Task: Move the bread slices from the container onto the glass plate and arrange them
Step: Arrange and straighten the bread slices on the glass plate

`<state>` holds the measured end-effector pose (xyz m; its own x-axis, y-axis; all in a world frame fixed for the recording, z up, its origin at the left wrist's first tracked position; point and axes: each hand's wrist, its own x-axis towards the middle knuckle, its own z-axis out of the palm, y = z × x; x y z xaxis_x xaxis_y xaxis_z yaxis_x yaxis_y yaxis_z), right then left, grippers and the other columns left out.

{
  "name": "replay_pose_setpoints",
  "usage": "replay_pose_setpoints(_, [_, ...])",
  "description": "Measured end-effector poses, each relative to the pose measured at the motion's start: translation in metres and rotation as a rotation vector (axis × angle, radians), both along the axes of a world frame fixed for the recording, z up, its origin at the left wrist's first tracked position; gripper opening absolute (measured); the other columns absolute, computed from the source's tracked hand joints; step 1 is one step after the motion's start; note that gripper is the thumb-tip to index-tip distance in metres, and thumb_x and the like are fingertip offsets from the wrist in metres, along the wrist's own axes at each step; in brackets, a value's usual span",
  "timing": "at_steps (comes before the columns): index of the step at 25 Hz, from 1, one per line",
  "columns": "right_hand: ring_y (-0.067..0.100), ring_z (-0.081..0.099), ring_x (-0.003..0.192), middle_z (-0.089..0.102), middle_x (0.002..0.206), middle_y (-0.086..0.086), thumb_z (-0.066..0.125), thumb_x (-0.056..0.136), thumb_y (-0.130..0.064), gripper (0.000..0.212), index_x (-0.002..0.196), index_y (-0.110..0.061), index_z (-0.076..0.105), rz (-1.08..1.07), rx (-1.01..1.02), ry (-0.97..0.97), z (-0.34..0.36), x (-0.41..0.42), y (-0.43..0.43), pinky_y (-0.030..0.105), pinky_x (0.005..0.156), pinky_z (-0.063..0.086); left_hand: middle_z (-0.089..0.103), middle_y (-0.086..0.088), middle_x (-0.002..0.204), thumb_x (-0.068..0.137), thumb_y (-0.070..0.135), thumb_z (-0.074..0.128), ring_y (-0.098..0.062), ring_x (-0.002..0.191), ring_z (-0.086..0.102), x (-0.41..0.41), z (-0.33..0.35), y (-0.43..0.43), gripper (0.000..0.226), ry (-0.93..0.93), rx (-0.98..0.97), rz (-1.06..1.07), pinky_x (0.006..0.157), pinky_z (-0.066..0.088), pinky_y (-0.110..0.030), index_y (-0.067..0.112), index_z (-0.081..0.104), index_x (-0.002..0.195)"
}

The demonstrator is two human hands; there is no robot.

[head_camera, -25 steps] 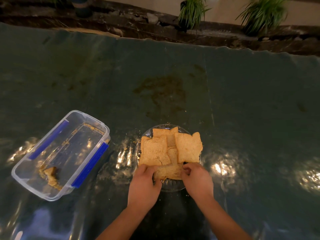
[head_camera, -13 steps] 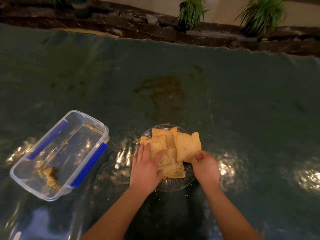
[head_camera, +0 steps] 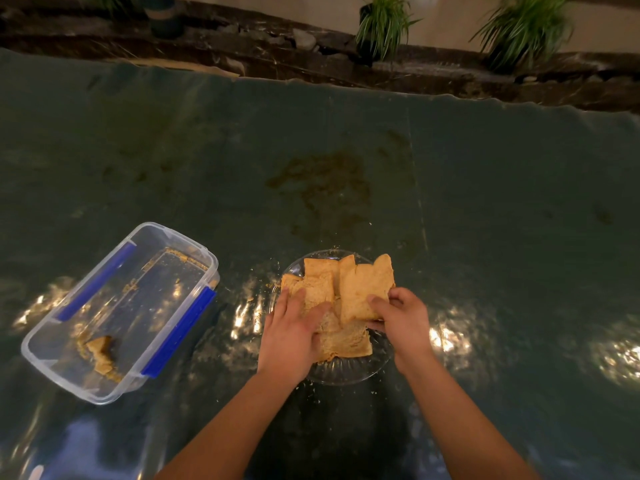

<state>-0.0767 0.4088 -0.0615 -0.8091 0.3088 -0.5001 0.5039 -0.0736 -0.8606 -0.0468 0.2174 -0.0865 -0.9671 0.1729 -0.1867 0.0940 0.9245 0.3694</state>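
Several brown bread slices overlap on the round glass plate [head_camera: 346, 374] near the table's front. My right hand [head_camera: 401, 318] pinches the near right corner of the right-hand bread slice [head_camera: 365, 289], which is tilted up off the pile. My left hand [head_camera: 294, 336] lies flat with spread fingers on the left bread slice [head_camera: 317, 289], pressing it down. A further slice [head_camera: 348, 342] sticks out toward me between the hands. To the left stands the clear plastic container [head_camera: 188, 244] with blue clips, holding only a broken bread scrap [head_camera: 102, 351] and crumbs.
A dark green shiny sheet [head_camera: 485, 202] covers the table, with a brown stain [head_camera: 322, 181] beyond the plate and crumbs around the plate. Past the far edge are a dark stone ledge and two potted grassy plants [head_camera: 384, 26].
My left hand moved from the near slice's edge up onto the left slice and flattened. My right hand shifted right and forward and took hold of the right slice, lifting it slightly.
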Motion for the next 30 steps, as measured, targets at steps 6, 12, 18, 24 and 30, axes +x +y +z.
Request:
replay_pose_setpoints(6, [0.027,0.072,0.088,0.071,0.097,0.012,0.069,0.086,-0.009,0.015,0.098,-0.006,0.061,0.023,-0.086,-0.052,-0.009,0.012,0.003,0.036,0.062,0.062,0.027,-0.008,0.159,0.091,0.028,0.059,-0.035,0.150,0.008,0.005,0.006,-0.001,0.056,-0.013,0.015,0.002,0.115,0.029,-0.060,0.045,0.038,0.141])
replay_pose_setpoints(12, [0.015,0.074,0.076,0.073,0.094,0.003,0.068,0.087,-0.019,0.008,0.093,-0.021,0.064,0.114,0.141,-0.063,-0.025,0.017,0.009,0.041,0.067,0.063,0.056,0.001,0.092,0.081,0.023,0.071,-0.016,0.082,0.054,0.036,0.006,0.000,0.017,0.183,0.134,0.175,0.077,0.053,-0.040,0.021,0.064,0.097])
replay_pose_setpoints(18, [0.009,0.068,0.079,0.063,0.108,-0.006,0.070,0.081,-0.028,0.046,0.123,-0.021,0.054,0.081,0.470,-0.059,-0.021,0.042,0.007,0.040,0.075,0.058,0.064,0.000,0.092,0.085,0.030,0.064,-0.021,0.084,0.057,0.049,0.003,0.007,0.019,0.068,0.137,0.292,0.078,0.047,-0.037,0.020,0.066,0.101])
replay_pose_setpoints(24, [0.017,0.062,0.090,0.068,0.093,-0.003,0.066,0.085,-0.023,0.015,0.099,-0.018,0.070,0.385,0.811,0.042,-0.022,0.065,-0.006,0.035,0.075,0.054,0.066,0.009,0.095,0.087,0.035,0.060,-0.017,0.095,0.059,0.045,0.003,0.013,0.022,-0.019,0.209,0.393,0.087,0.041,-0.037,0.026,0.062,0.107])
replay_pose_setpoints(30, [0.016,0.065,0.086,0.072,0.096,-0.003,0.064,0.086,-0.024,0.017,0.100,-0.021,0.072,0.413,0.859,0.067,-0.022,0.062,-0.014,0.030,0.070,0.054,0.063,0.011,0.099,0.084,0.027,0.061,-0.013,0.098,0.057,0.049,0.003,0.021,0.032,-0.056,0.273,0.409,0.090,0.035,-0.037,0.029,0.061,0.116])
